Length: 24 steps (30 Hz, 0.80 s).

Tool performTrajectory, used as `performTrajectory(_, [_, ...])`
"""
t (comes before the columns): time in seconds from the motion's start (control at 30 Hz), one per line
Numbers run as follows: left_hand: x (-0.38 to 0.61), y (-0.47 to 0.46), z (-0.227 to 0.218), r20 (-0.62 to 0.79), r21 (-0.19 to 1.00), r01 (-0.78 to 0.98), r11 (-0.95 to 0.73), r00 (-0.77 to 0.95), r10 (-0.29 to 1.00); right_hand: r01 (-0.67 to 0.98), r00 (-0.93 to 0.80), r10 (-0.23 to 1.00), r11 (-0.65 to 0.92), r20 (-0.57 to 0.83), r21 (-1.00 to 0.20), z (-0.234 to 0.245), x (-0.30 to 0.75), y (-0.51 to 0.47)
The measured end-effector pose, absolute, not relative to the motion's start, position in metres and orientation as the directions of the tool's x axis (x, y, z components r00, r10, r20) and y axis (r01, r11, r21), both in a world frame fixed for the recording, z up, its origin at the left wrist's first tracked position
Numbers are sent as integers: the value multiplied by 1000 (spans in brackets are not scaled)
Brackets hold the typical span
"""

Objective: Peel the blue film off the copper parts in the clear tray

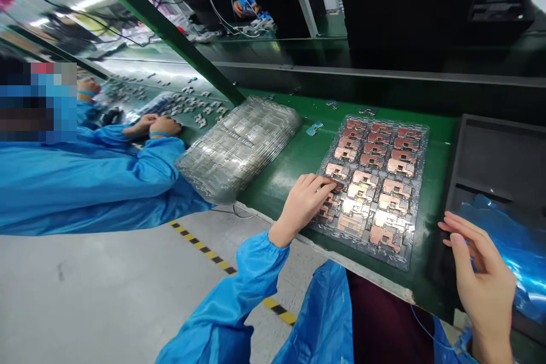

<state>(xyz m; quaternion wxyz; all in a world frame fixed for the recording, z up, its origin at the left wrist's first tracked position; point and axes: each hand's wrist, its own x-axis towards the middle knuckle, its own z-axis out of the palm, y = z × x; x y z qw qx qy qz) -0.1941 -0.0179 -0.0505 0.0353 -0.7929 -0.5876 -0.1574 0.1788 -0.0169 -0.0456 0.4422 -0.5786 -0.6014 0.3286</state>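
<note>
A clear plastic tray [405,247] lies on the green bench, with several copper-coloured circuit boards [362,185] seated in rows in its pockets. My left hand [301,205] reaches over the tray's left side, its fingers drawn together on a darker circuit board [336,185] in the left column; the grip is partly hidden. My right hand [482,273] is held beside the tray's right side, in front of the black bin [452,182]. Its fingers are slightly curled, the thumb apart, and nothing shows in them. Blue plastic film [503,233] lies in that bin.
A stack of clear trays [243,148] stands left of the filled tray. Loose boards [314,128] lie near the bench's back. At the left, a co-worker's blue sleeves [106,182] and hands [162,126] reach over the bench by scattered small parts [191,105]. A green post [170,34] slants above.
</note>
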Motion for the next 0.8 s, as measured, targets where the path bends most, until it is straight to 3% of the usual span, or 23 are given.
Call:
performTrajectory(0.2, [-193, -18, -57, 285, 107, 945, -309, 269, 920, 402, 59, 988, 106, 141, -910, -45, 179, -18])
performTrajectory(0.43, [-199, 0, -32, 286, 237, 920, -311, 240, 928, 421, 36, 991, 104, 132, -901, -50, 183, -18])
performTrajectory(0.57, [-199, 89, -11, 303, 244, 920, -305, 226, 926, 449, 44, 992, 89, 122, -889, -55, 184, -20])
performTrajectory(0.8, [-177, 301, -30, 33, 395, 900, -185, 187, 982, 502, 15, 982, 153, 186, -851, -60, 186, -21])
